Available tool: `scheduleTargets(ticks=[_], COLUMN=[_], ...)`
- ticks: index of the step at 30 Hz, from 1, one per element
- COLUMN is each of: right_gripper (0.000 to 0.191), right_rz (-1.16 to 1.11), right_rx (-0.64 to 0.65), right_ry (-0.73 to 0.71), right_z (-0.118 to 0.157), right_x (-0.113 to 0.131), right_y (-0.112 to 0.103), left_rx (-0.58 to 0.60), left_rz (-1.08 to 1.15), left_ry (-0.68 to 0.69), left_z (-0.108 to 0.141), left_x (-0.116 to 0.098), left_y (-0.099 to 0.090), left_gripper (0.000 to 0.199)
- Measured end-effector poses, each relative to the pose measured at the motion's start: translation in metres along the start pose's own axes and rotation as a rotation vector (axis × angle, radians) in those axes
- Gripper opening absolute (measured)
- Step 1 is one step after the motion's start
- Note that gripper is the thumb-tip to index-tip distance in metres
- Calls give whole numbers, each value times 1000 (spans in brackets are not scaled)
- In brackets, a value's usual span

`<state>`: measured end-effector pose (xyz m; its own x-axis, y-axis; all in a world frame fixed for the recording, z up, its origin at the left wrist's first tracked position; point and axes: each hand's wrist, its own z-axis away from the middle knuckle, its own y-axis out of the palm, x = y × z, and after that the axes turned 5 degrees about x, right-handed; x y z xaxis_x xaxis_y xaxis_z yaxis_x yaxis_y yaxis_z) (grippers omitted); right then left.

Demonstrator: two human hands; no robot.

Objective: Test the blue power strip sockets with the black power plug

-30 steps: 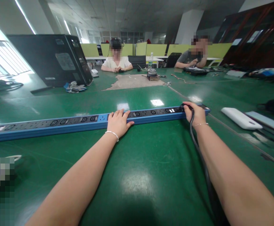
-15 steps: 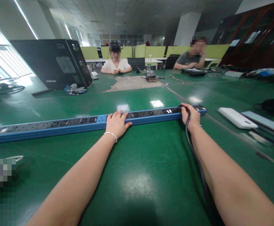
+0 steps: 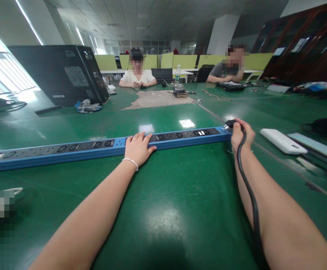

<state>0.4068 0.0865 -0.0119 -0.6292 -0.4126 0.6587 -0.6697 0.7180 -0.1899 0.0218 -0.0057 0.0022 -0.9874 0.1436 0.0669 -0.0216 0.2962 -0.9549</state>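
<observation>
A long blue power strip point(image 3: 177, 142) with a row of black sockets lies across the green table, running off the left edge of the view. My left hand point(image 3: 138, 147) rests over its middle, fingers spread across the top and thumb along the near side, beside a blue socket point(image 3: 120, 142). Pinched in my right hand point(image 3: 242, 134) is a black power plug point(image 3: 231, 123), held above the strip's right end. Its metal prongs show and point left, clear of the black sockets. A thick black cord point(image 3: 250, 191) hangs from the plug down along my right forearm.
To the right lie a white power bank-like block point(image 3: 283, 141) and a flat pale-blue box point(image 3: 318, 146). Farther back are a black computer case point(image 3: 56, 75), gloves point(image 3: 88, 106) and a water bottle point(image 3: 177, 75). Two people sit across the green table point(image 3: 180, 198).
The plug has come away from the black sockets near the strip's right end, and my right hand has carried it right and slightly up. My left hand has stayed on the strip.
</observation>
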Motion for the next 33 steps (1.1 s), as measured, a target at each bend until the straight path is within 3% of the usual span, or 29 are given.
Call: scheduleTargets(ticks=[4,17,25,30,33], right_gripper=[31,30,28,33,31], right_rz=[53,250,164,78,70], right_rx=[81,306,179,-45,52], right_ry=[23,7,47,-6,-22], right_z=[2,6,9,1,2], right_x=[-5,9,11,16,19], right_y=[-4,-13,-3,-2,-1], left_rx=[-12,-18,-27,-20,-33], left_rz=[-4,-9,-10,1,-1], left_ry=[2,18,15,17,25], left_z=[0,0,0,-1,-1], left_x=[1,1,2,2,2], left_y=[1,1,2,2,3], left_gripper=[55,56,55,56,55])
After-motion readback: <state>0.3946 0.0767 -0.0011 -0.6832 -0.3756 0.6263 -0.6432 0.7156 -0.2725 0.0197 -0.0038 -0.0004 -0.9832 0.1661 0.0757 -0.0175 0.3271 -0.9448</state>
